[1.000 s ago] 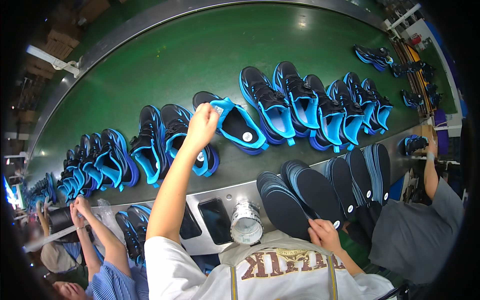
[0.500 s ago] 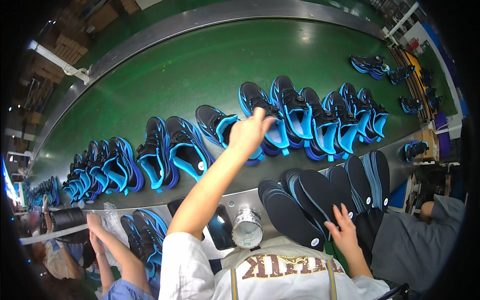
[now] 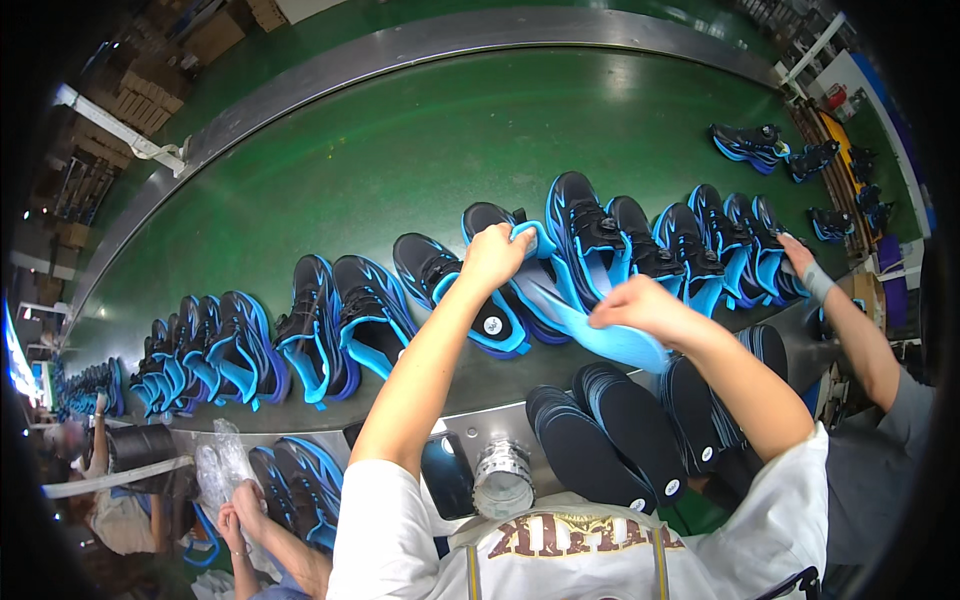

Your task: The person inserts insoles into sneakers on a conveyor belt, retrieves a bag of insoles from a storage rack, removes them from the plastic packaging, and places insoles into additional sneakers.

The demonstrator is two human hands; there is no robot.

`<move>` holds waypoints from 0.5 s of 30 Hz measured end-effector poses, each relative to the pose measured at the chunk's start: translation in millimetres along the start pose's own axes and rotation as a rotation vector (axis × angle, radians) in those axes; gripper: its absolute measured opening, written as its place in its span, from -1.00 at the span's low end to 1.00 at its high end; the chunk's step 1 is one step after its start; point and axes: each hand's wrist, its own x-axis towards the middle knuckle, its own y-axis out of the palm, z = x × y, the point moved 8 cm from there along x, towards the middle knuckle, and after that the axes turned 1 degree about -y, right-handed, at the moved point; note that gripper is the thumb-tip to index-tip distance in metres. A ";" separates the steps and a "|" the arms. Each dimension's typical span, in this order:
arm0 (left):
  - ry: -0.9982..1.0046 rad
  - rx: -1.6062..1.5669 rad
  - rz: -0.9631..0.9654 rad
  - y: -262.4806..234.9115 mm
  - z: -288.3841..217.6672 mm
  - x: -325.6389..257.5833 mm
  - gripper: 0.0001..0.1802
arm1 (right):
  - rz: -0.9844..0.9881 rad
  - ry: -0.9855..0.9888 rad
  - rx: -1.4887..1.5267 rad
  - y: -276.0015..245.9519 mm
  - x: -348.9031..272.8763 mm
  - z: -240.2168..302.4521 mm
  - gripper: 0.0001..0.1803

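Observation:
My left hand [image 3: 497, 256] is closed on the tongue and collar of a black and blue sneaker [image 3: 483, 217], pulling its opening wide. In my right hand [image 3: 645, 308] is an insole [image 3: 625, 345], pinched near its heel end with the light blue underside showing. The insole's front end points into that sneaker's opening; how far in it reaches is hidden. Just left stands another sneaker [image 3: 424, 256] with a black insole inside, its round white sticker showing at the heel. To the right, the neighbouring sneaker [image 3: 572, 205] touches the row.
Stacks of black insoles [image 3: 590, 450] lie on the metal ledge before me. A clear jar [image 3: 503, 480] and a phone [image 3: 447, 474] are beside them. More sneakers [image 3: 240, 335] line the green table [image 3: 400, 150]. At right a co-worker's hand [image 3: 797, 256] touches a sneaker; another person handles plastic at left.
My right hand has risen from the insole stacks to the sneaker, bringing an insole. My left hand now grips the sneaker's collar. A co-worker's arm has come in at right.

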 end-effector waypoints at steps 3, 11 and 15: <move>-0.006 -0.008 0.038 -0.2 5.1 1.8 -0.48 | -0.140 -0.244 -0.528 29.0 48.7 9.0 -0.82; -0.029 -0.071 0.158 -1.9 11.2 2.4 -0.45 | -0.295 -0.346 -1.028 68.2 66.1 -20.0 -0.72; -0.037 -0.185 0.082 -5.8 14.0 -5.5 -0.47 | -0.224 -0.024 -1.008 53.7 43.0 -8.7 -0.63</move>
